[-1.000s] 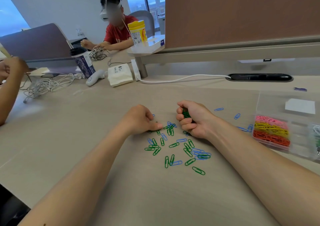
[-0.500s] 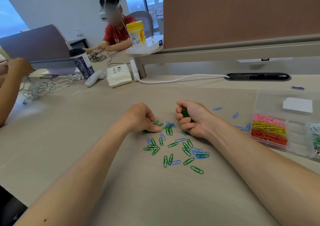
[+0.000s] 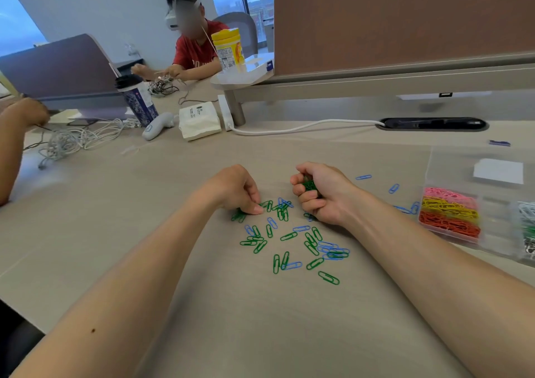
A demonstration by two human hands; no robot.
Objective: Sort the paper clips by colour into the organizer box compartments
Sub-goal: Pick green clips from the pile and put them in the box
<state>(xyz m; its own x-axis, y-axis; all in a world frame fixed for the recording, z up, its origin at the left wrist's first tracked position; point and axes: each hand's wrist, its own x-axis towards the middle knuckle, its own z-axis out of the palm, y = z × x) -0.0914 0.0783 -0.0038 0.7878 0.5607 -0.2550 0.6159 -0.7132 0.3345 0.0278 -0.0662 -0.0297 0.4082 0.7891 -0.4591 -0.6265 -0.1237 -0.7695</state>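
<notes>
- Our left hand (image 3: 236, 192) is curled knuckles-up at the left edge of the pile. Thumb and fingertips pinch a small cluster of green clips (image 3: 238, 216) that lies on the table (image 3: 115, 233).
- Between and below our hands lie the loose green clips (image 3: 288, 236), mixed with loose blue clips (image 3: 333, 251). We judge these two colours to be the work that is left.
- Our right hand (image 3: 324, 195) is a tight fist resting on the table, wrapped round a bundle of green clips (image 3: 310, 185). So green is being gathered, and none of this handful has reached the box yet.
- A few more blue clips are strewn between that fist and the box, some of them just beside its near wall.
- The organizer box (image 3: 451, 172) stands open at the far right. Its compartments hold pink clips (image 3: 448, 195), yellow clips (image 3: 448, 208) and orange clips (image 3: 448, 225) side by side, and white clips (image 3: 525, 209) sit at the frame edge. Those colours look finished.
- There is a hint of green below the white ones, but we cannot tell whether it is a green compartment.
- We would put the task past halfway.
</notes>
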